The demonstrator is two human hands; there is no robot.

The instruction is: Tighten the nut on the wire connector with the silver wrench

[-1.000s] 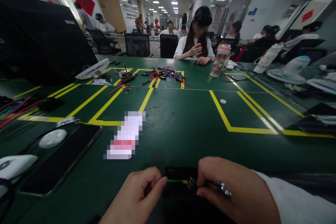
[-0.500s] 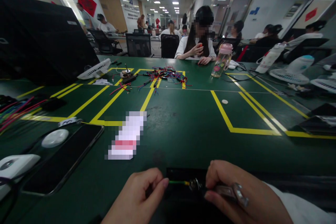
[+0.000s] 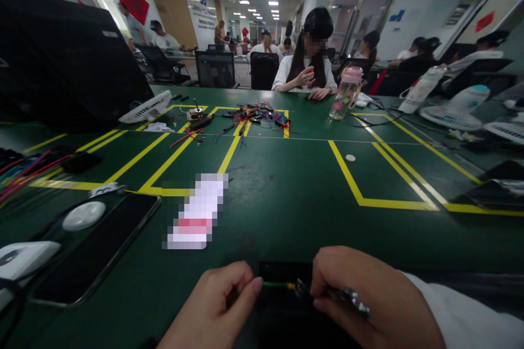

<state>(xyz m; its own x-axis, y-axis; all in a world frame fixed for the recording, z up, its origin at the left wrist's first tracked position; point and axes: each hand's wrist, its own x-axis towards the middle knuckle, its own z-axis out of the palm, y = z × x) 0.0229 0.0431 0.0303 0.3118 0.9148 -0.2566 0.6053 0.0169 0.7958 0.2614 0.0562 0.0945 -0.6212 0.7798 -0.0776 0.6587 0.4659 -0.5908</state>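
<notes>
My left hand (image 3: 223, 297) is closed in a pinch between thumb and forefinger on a thin green-and-yellow wire (image 3: 278, 285). The wire runs to the right, toward my right hand (image 3: 360, 289). In that hand, fingers wrapped round it, is a small silver clipper tool (image 3: 355, 301), shaped much like nail clippers. Its tip (image 3: 299, 287) meets the wire's yellow end, but whether the jaws bite on it is too dark to tell. Both hands are just above a black surface (image 3: 282, 267) at the table's near edge.
A pixelated white-and-pink slip (image 3: 196, 212) and a phone (image 3: 100, 245) lie on the left of the green table (image 3: 278, 202). Farther back are a heap of coloured wires (image 3: 257, 114), a bottle (image 3: 346, 94) and a white button-like disc (image 3: 350, 158). A person (image 3: 307, 60) sits opposite.
My right hand has shifted slightly left and turned, and the silver clipper tool has turned with it. My left hand stays put with the wire.
</notes>
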